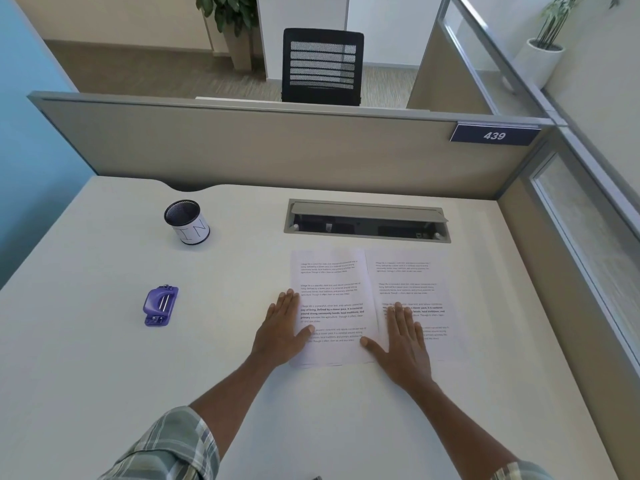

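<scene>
Fingers (287, 306) of the left hand (282, 329) lie straight and close together. They press flat across the left edge of the left sheet (332, 289), with the thumb resting on the paper, and they grip nothing. The right hand (403, 337) is spread just as flat on the right sheet (408, 271), its thumb reaching toward the seam where the two printed pages meet.

Both sheets lie side by side, edges touching, on the white desk (242, 393), just in front of an open cable slot (367, 221). Well to the left sits a purple hole punch (161, 306), and beyond it stands a mesh cup (188, 221) with a white label. A beige partition (277, 147) backs the desk and carries a number plate (494, 135) reading 439. A black chair (322, 65) stands behind it.
</scene>
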Action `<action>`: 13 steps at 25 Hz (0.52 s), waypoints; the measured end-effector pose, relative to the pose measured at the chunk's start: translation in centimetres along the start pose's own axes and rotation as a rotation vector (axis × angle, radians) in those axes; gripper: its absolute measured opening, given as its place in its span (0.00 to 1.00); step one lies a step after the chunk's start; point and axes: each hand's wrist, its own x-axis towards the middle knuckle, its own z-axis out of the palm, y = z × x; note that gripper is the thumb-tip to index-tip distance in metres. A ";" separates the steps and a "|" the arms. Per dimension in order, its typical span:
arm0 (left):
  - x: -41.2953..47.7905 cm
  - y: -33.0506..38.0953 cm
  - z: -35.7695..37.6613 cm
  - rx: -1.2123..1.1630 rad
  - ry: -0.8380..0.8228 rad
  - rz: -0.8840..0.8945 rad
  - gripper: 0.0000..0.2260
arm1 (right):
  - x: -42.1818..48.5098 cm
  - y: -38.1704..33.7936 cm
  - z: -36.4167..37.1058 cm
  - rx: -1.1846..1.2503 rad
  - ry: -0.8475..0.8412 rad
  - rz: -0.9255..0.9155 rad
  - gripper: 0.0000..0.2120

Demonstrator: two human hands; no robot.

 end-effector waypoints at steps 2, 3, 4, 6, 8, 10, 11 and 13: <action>0.0 0.0 0.0 0.015 -0.011 0.004 0.40 | 0.0 -0.1 0.0 0.002 -0.003 0.001 0.52; 0.1 0.0 -0.1 0.028 -0.021 0.005 0.41 | 0.0 -0.1 0.0 0.000 -0.005 -0.006 0.52; 0.1 0.1 -0.1 0.042 -0.030 0.005 0.42 | 0.0 -0.1 0.0 -0.002 -0.009 -0.018 0.52; 0.2 0.3 -0.1 0.074 -0.046 0.003 0.44 | 0.0 -0.1 -0.2 -0.008 -0.023 -0.043 0.54; 0.2 0.2 -0.1 0.111 -0.061 0.009 0.45 | -0.3 0.1 -0.3 -0.055 -0.009 -0.073 0.57; 0.2 0.1 -0.1 0.134 -0.064 0.015 0.45 | -1.1 0.0 -0.2 -0.081 0.051 -0.118 0.56; 0.2 0.1 0.0 0.141 -0.064 0.018 0.45 | -1.7 -0.2 -0.1 -0.055 0.086 -0.127 0.54; 0.2 0.0 0.1 0.151 -0.059 0.023 0.45 | -3.3 -1.0 0.5 0.035 0.133 -0.101 0.47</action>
